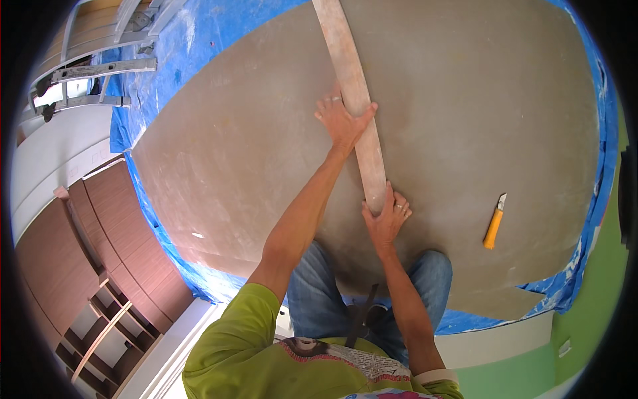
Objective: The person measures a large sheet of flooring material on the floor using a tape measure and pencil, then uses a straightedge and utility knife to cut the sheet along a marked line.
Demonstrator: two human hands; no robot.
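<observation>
A long, narrow, whitish-stained wooden board lies on a large grey-brown sheet, running from the far edge of view toward my knees. My left hand straddles the board partway along, fingers spread on its left side and thumb across to its right edge. Lower down, my right hand grips the near end, with the thumb to the left and the fingers to the right. A utility knife with a yellow handle and its blade out rests on the sheet, right of my right hand and apart from it.
Blue plastic sheeting borders the brown sheet. Metal ladders stand at the far left, above brown wood-panelled cabinets with open shelves. My bent knees are at the sheet's near edge. A green wall rises at the right.
</observation>
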